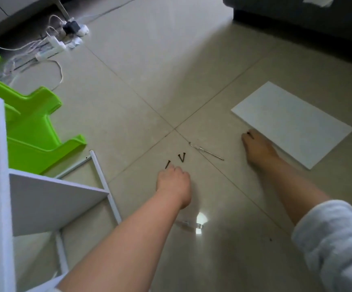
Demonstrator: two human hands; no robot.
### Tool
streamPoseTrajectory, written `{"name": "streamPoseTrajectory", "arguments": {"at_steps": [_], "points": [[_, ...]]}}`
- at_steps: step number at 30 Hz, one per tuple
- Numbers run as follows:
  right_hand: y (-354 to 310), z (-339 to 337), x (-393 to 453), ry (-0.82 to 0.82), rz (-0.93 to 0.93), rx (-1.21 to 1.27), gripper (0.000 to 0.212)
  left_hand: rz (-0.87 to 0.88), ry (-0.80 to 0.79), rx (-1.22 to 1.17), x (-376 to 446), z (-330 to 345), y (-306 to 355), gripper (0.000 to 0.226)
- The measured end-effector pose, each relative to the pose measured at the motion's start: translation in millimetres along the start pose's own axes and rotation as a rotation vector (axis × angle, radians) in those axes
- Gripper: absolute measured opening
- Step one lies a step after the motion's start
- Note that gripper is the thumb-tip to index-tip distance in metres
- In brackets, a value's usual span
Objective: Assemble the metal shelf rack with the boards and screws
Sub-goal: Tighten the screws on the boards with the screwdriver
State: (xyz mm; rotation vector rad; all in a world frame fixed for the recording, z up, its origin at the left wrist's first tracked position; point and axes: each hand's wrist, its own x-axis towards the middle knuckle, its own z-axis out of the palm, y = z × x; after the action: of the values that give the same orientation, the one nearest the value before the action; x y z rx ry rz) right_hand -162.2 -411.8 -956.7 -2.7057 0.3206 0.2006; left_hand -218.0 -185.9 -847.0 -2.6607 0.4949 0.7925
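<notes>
We reach our left hand [174,179], fingers curled, onto the screws [181,158] lying just left of the screwdriver [205,151]; small, hard, apt to roll, so pinch each shank. Our right hand [257,149] pinches something dark at the loose board [293,123], which looks light and stiff.

The left hand [174,182] reaches forward and down on a bare forearm, seen from the back, its fingers curled under toward the floor so that the knuckles face the camera; whether the fingertips pinch anything cannot be made out. The right hand [258,149] is stretched farther out on a long, nearly straight arm, palm down, fingers together and pointing away. A pale rolled sleeve [337,239] covers the right upper arm.
</notes>
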Motion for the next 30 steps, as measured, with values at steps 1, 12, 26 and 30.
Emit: {"name": "streamPoseTrajectory", "arguments": {"at_steps": [1, 12, 26, 30], "points": [[-4.2, -1.1, 4.5, 0.041, -0.002, -0.005, 0.042, -0.006, -0.007, 0.0, 2.9, 1.6, -0.3, 0.04], [-16.8, -6.0, 21.5, -0.044, 0.109, 0.023, 0.028, -0.073, -0.007, -0.057, 18.7, 12.3, -9.8, 0.038], [-153.1, -81.3, -57.8, 0.033, -0.424, 0.096, 0.027, -0.27, 0.266, -0.177, -28.8, -50.9, -58.5, 0.04], [-202.6, -124.2, -93.9, 0.101, -0.555, 0.084, 0.023, -0.335, 0.482, -0.221, -75.0, -75.5, -95.8, 0.036]]}}
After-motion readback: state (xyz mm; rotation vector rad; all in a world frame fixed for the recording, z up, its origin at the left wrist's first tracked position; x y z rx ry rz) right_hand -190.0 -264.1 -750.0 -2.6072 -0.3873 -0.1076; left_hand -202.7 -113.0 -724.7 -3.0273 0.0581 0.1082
